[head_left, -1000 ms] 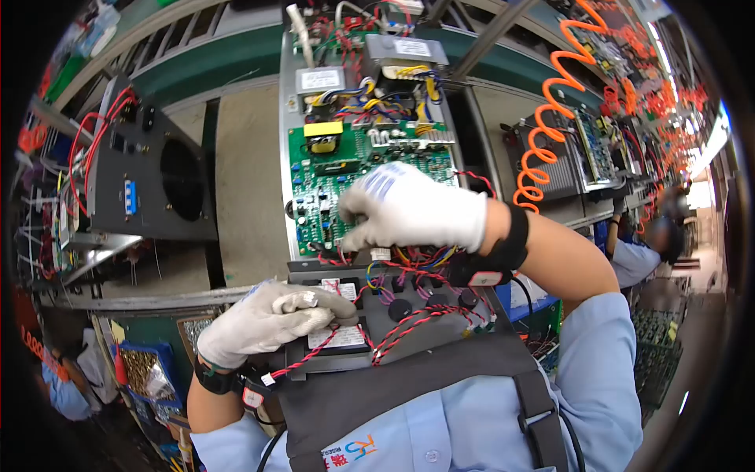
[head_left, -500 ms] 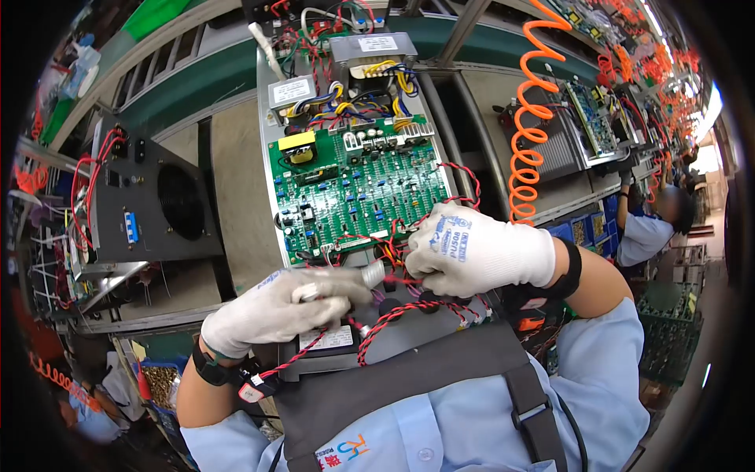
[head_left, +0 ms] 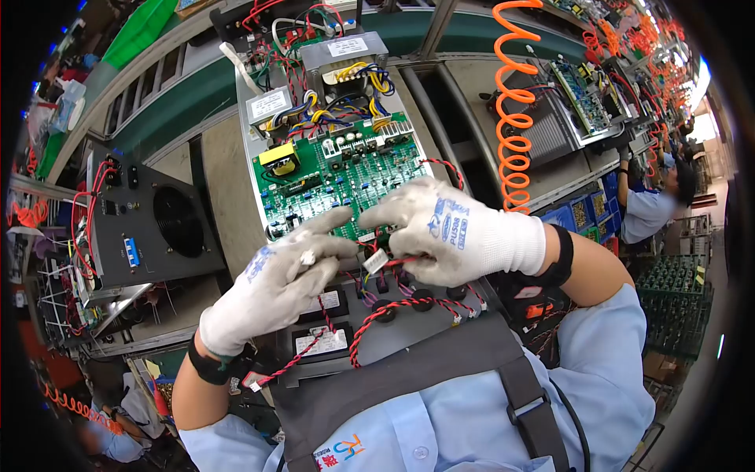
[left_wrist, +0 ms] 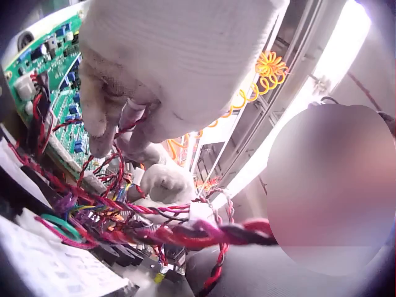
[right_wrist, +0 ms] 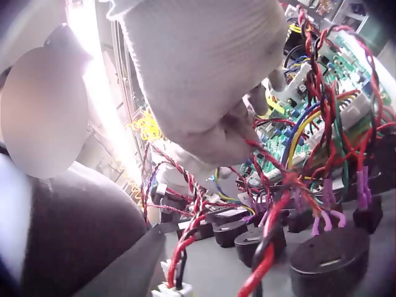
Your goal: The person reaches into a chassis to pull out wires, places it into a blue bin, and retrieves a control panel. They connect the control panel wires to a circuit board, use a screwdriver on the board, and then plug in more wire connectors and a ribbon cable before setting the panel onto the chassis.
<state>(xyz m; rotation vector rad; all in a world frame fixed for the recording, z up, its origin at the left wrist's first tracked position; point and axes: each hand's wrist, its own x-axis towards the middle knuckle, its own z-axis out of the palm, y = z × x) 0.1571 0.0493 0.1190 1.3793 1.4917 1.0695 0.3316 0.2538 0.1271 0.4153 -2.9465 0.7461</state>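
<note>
My gloved left hand [head_left: 271, 287] is over the black unit's edge, fingers stretched towards the circuit board [head_left: 342, 177]. Between its thumb and fingers shows a small white bit [head_left: 308, 256]; whether it is held is unclear. A white sleeve [left_wrist: 132, 114] appears among the left fingers in the left wrist view. My right hand [head_left: 460, 236] pinches a red-black wire [head_left: 403, 261] between thumb and bent fingers, its index finger extended leftwards. A white label [head_left: 376, 261] on that wire lies between the hands. Twisted red-black wires [head_left: 377, 311] loop over the black unit below.
Transformers [head_left: 344, 51] sit behind the board on the same chassis. A black fan housing [head_left: 153, 216] stands left, with a grey finned unit [head_left: 531, 118] right. An orange coiled hose [head_left: 515, 122] hangs beside it. Another person [head_left: 653, 208] is at the far right.
Both hands have risen towards the board. The left fingers have spread from their folded pose. The right hand moved from over the board to the wires, then slightly back up with the labelled wire.
</note>
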